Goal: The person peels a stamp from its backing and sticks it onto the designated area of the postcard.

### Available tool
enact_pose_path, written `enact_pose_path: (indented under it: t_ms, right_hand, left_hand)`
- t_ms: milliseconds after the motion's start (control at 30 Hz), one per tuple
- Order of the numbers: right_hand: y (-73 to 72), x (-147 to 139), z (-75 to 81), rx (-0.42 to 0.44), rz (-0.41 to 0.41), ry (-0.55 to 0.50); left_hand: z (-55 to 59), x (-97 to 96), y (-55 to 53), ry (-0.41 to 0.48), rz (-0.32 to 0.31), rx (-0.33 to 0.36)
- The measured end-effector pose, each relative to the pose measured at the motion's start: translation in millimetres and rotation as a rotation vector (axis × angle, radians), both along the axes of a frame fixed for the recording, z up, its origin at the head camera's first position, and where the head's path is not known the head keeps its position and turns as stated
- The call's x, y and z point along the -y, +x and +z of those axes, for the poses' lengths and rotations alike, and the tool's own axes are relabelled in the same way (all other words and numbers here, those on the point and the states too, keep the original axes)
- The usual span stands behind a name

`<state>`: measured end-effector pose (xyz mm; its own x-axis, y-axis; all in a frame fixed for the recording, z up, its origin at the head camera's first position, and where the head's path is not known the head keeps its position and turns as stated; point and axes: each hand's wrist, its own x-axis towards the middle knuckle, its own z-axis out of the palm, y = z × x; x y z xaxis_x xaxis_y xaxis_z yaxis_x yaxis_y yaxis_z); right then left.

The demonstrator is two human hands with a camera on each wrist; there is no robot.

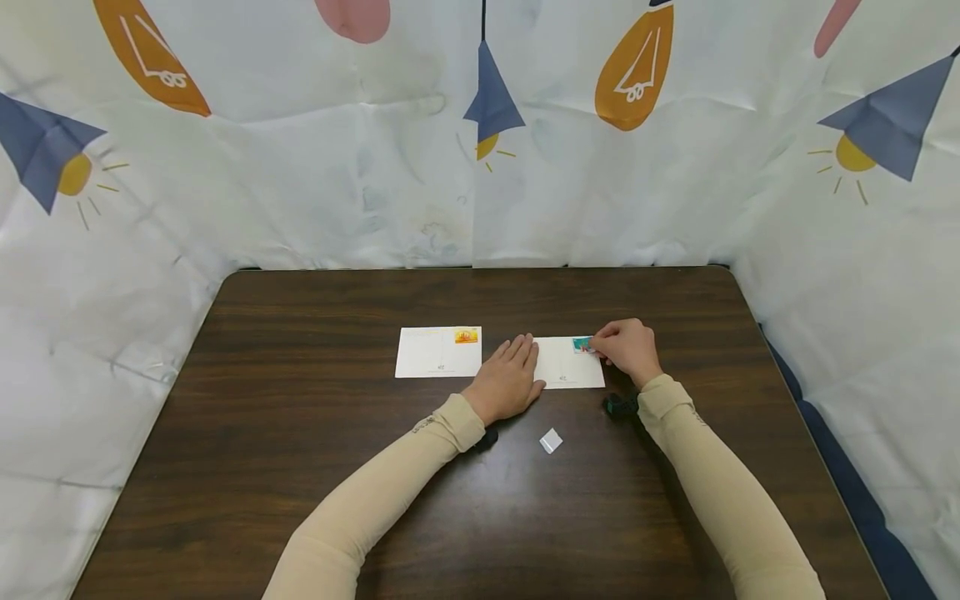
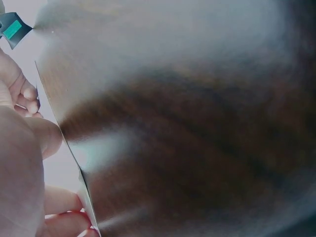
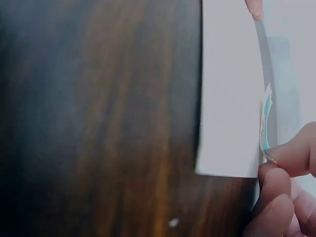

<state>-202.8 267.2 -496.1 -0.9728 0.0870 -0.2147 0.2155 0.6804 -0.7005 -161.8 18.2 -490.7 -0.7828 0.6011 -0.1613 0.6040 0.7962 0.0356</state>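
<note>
In the head view a white postcard (image 1: 566,371) lies on the brown table. My left hand (image 1: 506,379) rests flat across its left edge with the fingers straight. At its upper right corner, my right hand (image 1: 630,350) pinches a small teal stamp (image 1: 581,344) between thumb and index finger. The right wrist view shows the stamp (image 3: 267,118) edge-on, slightly bent and close over the card (image 3: 229,89). Seen from the left wrist, the left thumb (image 2: 47,136) lies at the card's edge.
Left of my hands lies a second white postcard (image 1: 431,358), bearing an orange and yellow stamp (image 1: 466,336) at its upper right. A small white paper square (image 1: 551,441) lies nearer to me on the table (image 1: 225,467). Printed white cloth (image 1: 420,192) hangs behind and at both sides.
</note>
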Motion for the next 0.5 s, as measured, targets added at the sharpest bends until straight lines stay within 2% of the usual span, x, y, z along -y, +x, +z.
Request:
enact_pose_path:
  t_ms: [333,500]
  right_hand:
    - [3.9,3.0,2.4,-0.012,0.001,0.063]
    - [8.0,5.2,8.8,-0.08,0.03,0.131]
  left_hand:
    - [0.2,1.2,1.3,0.011,-0.003,-0.02]
    - [0.9,2.2,0.3,0.009,-0.003,-0.019]
